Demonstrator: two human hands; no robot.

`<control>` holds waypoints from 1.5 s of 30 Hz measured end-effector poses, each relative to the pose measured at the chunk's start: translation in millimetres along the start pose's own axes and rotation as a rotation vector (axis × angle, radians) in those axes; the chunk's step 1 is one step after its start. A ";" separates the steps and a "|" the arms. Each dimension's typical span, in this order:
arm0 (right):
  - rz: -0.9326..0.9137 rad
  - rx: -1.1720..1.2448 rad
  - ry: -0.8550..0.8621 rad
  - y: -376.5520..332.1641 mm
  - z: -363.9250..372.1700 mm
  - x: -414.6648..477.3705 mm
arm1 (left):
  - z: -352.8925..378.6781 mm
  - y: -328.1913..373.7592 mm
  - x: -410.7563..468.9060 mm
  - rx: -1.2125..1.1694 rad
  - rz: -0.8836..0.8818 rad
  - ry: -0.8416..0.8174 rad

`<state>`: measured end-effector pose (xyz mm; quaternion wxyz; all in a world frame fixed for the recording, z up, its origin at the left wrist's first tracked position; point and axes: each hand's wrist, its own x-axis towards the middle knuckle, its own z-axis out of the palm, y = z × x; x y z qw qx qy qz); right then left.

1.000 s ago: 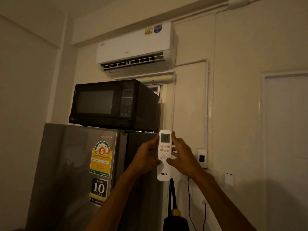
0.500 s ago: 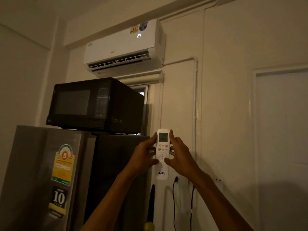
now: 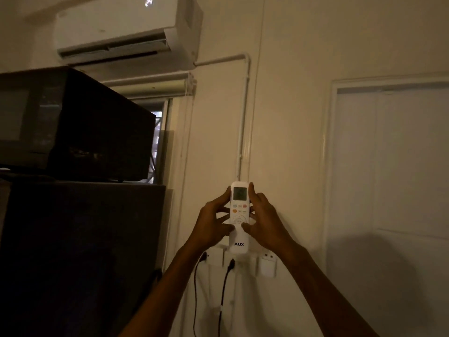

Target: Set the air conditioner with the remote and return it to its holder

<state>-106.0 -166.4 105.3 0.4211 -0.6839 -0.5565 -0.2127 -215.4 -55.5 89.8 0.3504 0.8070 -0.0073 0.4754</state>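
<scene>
Remote (image 3: 239, 216) held upright before the wall (image 3: 291, 142), near its lower part, just above the socket plates (image 3: 215, 256); left hand (image 3: 213, 222) and right hand (image 3: 263, 221) each closed on one long edge, fingers behind, both thumbs resting low on the keypad. Whether a key is being pressed cannot be told. The step in hand appears to be setting the air conditioner (image 3: 121, 32), whose front display is lit: keep the remote's top end aimed at the unit, steady the body with one hand, press one key at a time, and confirm on the screen. The remote is slim, white and oblong; small grey-green screen at top; pale and orange round keys; circular pad; "AUX" at foot. The holder is not identifiable.
</scene>
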 end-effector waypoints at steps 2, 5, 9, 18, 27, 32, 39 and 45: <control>0.011 -0.039 0.020 22.8 -4.4 4.1 | 21.7 -13.4 16.5 -0.031 0.024 -0.019; 0.033 -0.105 0.053 56.4 -9.3 11.3 | 51.8 -37.3 41.9 -0.088 0.039 -0.053; 0.049 -0.157 0.088 99.1 -11.7 22.6 | 86.8 -66.0 77.9 -0.094 0.094 -0.094; 0.115 -0.247 0.117 180.0 9.1 30.6 | 153.1 -134.1 104.8 -0.132 0.128 -0.127; 0.177 -0.159 0.072 220.6 50.9 25.9 | 175.3 -194.4 105.7 -0.187 0.055 -0.125; 0.197 -0.210 0.078 228.8 64.3 20.6 | 186.3 -207.6 97.7 -0.230 0.106 -0.099; 0.195 -0.277 0.060 240.7 67.3 15.3 | 187.3 -224.4 92.2 -0.084 0.144 -0.213; 0.185 -0.277 0.056 240.2 73.0 11.9 | 177.9 -230.7 87.4 -0.008 0.177 -0.273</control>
